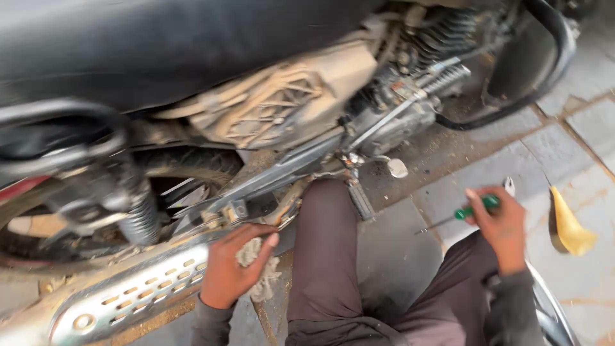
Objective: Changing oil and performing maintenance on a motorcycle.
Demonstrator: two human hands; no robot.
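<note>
Nearest item: the person's legs in dark maroon trousers [327, 256], kneeling or crouching on the paved ground.

Left hand [234, 269]: fingers curling closed around a grey, dirty rag [259, 272], which is resting just beside the upper edge of the chrome exhaust muffler [128, 295]. The muffler is showing rows of slotted holes and a film of dust.

Right hand [503, 227]: fingers wrapping tightly around the green handle of a screwdriver [471, 211], its thin metal shaft pointing left and downward, its tip hanging above the grey paving slabs [576, 134], well apart from the motorcycle.

Beside the right hand: a yellow plastic piece [570, 227] lying on the paving.

Further off: a rear shock spring [138, 218], the rear tyre [192, 163], a dusty side panel [288, 96] and the engine [397, 109]. The black seat [160, 45] is filling the top of the view.
</note>
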